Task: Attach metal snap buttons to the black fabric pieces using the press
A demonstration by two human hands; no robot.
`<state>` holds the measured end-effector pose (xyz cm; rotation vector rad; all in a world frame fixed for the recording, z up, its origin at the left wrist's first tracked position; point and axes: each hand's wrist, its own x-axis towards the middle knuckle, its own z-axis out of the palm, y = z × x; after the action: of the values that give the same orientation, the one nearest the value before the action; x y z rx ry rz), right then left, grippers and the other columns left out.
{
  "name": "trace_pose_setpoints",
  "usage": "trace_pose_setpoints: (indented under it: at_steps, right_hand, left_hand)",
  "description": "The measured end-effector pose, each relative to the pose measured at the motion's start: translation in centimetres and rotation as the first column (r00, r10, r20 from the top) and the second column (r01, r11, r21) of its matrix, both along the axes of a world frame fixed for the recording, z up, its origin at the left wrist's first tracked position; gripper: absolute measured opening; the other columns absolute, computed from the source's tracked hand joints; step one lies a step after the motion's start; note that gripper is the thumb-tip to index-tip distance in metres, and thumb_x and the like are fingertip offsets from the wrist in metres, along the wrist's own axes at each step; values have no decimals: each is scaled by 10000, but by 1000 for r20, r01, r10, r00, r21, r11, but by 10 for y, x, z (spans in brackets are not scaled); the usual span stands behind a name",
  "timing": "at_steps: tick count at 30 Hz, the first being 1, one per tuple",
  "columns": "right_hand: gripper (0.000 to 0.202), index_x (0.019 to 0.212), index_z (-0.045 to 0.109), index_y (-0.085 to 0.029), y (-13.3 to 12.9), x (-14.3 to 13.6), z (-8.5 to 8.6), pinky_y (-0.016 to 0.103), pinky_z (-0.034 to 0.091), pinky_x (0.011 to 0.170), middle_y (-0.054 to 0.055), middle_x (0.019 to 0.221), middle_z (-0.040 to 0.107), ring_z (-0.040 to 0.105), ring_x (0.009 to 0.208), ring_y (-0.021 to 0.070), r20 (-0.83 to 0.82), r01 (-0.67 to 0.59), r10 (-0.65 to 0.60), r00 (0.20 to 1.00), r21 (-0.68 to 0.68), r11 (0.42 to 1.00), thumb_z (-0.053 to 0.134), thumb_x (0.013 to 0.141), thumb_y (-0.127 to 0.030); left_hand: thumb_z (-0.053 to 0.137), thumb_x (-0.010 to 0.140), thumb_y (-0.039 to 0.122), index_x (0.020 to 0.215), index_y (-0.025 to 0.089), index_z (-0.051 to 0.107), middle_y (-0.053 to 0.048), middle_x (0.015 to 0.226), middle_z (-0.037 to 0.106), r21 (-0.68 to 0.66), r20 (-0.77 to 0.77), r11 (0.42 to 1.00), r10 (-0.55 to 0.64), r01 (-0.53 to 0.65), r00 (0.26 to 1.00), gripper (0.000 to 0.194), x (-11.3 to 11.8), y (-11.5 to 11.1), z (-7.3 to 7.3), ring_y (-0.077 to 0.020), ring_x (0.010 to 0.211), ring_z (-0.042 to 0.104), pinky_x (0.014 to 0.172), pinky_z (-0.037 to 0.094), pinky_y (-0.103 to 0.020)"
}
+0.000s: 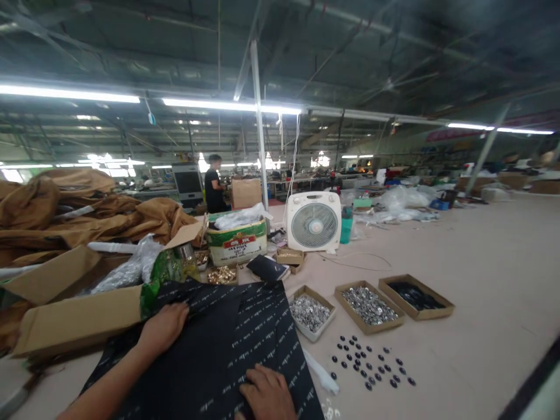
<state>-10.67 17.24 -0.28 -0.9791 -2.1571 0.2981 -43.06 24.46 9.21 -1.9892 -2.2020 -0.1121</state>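
On the wide pinkish-beige tabletop [464,251], the blk fabric sheet w/ white printed lettering [210,341] lies directly under both hands. L hand [167,326] is farther out nr its left edge, can't tell if gripping; R hand [269,394], nr right edge, rests w/ fingers loose.

So it's just one head-worn cam, facing forward and tipped slightly down over the table [464,245], pretty close to the left hand [166,326] and right hand [269,394], but wide enough to catch far-off ceiling lights [231,106].
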Motion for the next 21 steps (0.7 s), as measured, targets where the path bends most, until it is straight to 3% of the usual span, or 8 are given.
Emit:
trace_pose_setpoints:
  at_steps: [3,4,6,11,14,16,18,21]
  right_hand:
    - [285,1170,703,-261,-14,3,23,457,377,1124,45,1306,680,553,1287,284,17,2,0,1000,-82,997,648,900,-337]
    - [278,1173,702,-250,-16,3,29,458,357,1134,54,1310,675,540,1296,282,15,2,-1,1000,-98,995,628,917,-328]
    - [285,1191,696,-233,-18,2,36,455,338,1140,68,1323,665,523,1310,281,48,-12,18,999,-119,993,606,931,-305]
    - [300,1205,696,-193,-18,-1,37,435,323,1147,79,1347,649,506,1324,272,132,-21,34,991,-104,994,585,944,-291]
    - [314,1219,693,-183,-15,-1,38,450,345,1136,93,1357,644,507,1331,275,176,-37,59,983,-126,991,588,947,-296]
    - [321,1238,686,-183,-13,0,41,455,366,1126,100,1380,633,508,1340,278,190,-58,87,978,-154,986,594,948,-285]
    - [333,1264,673,-179,-14,4,46,448,374,1128,105,1410,613,498,1356,277,188,-63,93,978,-158,985,590,953,-265]
    - [346,1290,660,-177,-27,12,51,449,355,1146,100,1432,597,466,1387,275,195,-40,65,979,-131,991,573,966,-263]
  left_hand:
    - [304,1005,509,1449,149,501,-106,1514,510,30,9,997,-77,77,997,605,2,-18,3,-260,1410,422,1204,306,-395]
    - [379,977,562,1457,152,492,-106,1541,479,21,-23,977,-213,213,977,641,2,-24,1,-269,1422,402,1208,295,-400]
    - [454,945,592,1415,177,539,-94,1511,518,-38,-76,951,-309,307,948,633,1,-35,-3,-271,1385,440,1178,331,-399]
    - [384,984,329,1191,80,660,-195,1215,676,-25,-130,998,-57,55,990,426,-12,-44,-5,-319,1173,567,971,466,-430]
    - [373,973,295,1282,63,593,-231,1252,613,73,-137,996,68,-58,988,445,-13,-46,7,-351,1178,549,944,468,-458]
    - [362,987,350,1348,92,552,-217,1306,582,128,-132,991,60,-43,989,483,-5,-51,12,-347,1215,527,988,452,-457]
    - [363,998,426,1373,123,547,-181,1342,585,137,-125,982,-114,131,986,516,6,-61,12,-320,1237,521,1046,428,-437]
    - [368,1000,500,1359,180,589,-118,1376,613,-19,-101,891,-453,454,886,529,16,-78,1,-288,1279,511,1093,401,-428]
